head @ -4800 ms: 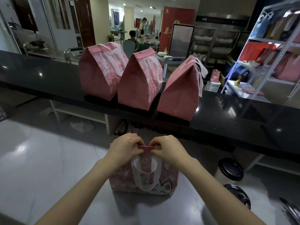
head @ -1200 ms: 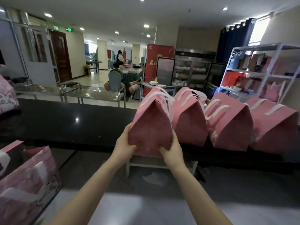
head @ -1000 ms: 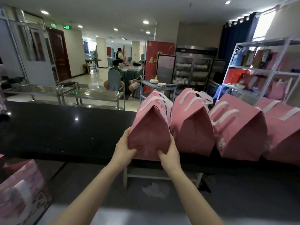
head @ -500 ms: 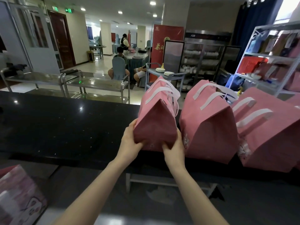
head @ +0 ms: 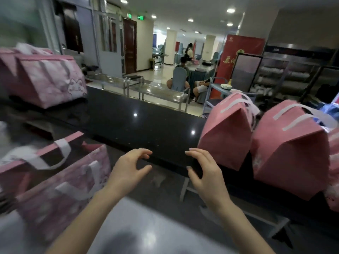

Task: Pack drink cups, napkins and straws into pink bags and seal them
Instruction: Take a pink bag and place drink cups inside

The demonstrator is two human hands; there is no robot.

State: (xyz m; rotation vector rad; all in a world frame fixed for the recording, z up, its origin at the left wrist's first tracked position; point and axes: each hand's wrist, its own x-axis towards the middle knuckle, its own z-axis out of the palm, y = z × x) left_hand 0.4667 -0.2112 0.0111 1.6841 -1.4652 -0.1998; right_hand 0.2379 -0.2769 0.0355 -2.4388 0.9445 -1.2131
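Observation:
My left hand (head: 128, 171) and my right hand (head: 205, 173) hover side by side in front of the black counter (head: 143, 129), fingers loosely spread and holding nothing. A sealed pink bag (head: 226, 132) stands on the counter just right of my right hand, with another sealed pink bag (head: 289, 154) beside it. At the lower left an open pink bag (head: 60, 182) with white handles stands on the grey worktop (head: 137, 226). A further pink bag (head: 42, 79) lies on the counter at the far left. No cups, napkins or straws are in sight.
Behind the counter stand steel tables (head: 156, 90), a red banner (head: 238, 57) and people seated at a round table (head: 183, 70). A glass-fronted cabinet (head: 293, 76) fills the right background. The view is blurred at the left.
Both hands have let go of the sealed bag, which now stands on the counter at the right. The hands have drawn back and the view has swung left, showing the open bag.

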